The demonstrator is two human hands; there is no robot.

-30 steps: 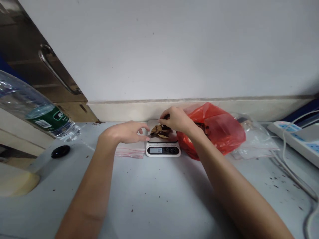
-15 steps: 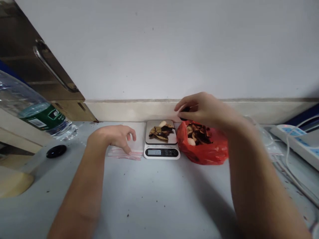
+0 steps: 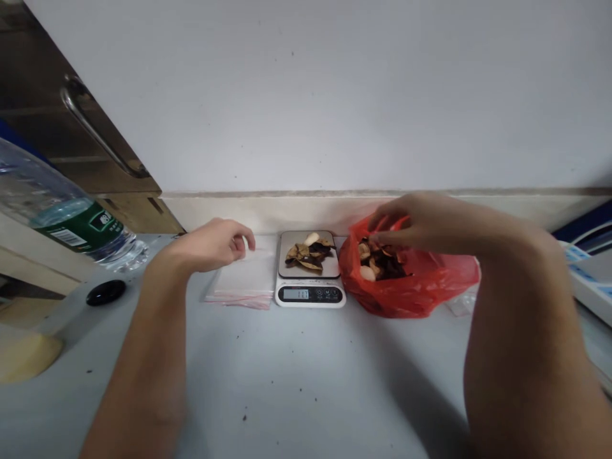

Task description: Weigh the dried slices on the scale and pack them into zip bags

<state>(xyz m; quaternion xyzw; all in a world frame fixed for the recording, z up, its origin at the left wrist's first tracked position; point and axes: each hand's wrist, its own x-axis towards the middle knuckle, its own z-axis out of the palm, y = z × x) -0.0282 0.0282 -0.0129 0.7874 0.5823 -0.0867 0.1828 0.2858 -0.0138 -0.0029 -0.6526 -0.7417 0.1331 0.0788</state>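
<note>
My right hand [image 3: 411, 220] reaches over the mouth of a red plastic bag [image 3: 396, 299], its thumb and fingers curved and apart, with no piece visible between them. Inside the bag are dark dried slices [image 3: 382, 258] and a pale oval piece [image 3: 368, 273]. Left of it, a white digital kitchen scale [image 3: 310, 299] carries several brown dried slices [image 3: 306, 256] and a pale oval piece [image 3: 312, 239]; its display seems to read 117 or 11.7. My left hand [image 3: 210, 245], fingers loosely bent and empty, hovers above a stack of clear zip bags [image 3: 243, 280].
A tilted clear water bottle [image 3: 71, 217] with a green label is at the left, near a black oval object [image 3: 106, 292]. A white power strip [image 3: 588, 274] lies at the right. The wall [image 3: 335, 115] rises behind the scale.
My right hand has lowered into the red bag's mouth, and the dark piece it held is no longer visible. My left hand has lifted off the zip bags. The scale reading fell from about 119 to 117.
</note>
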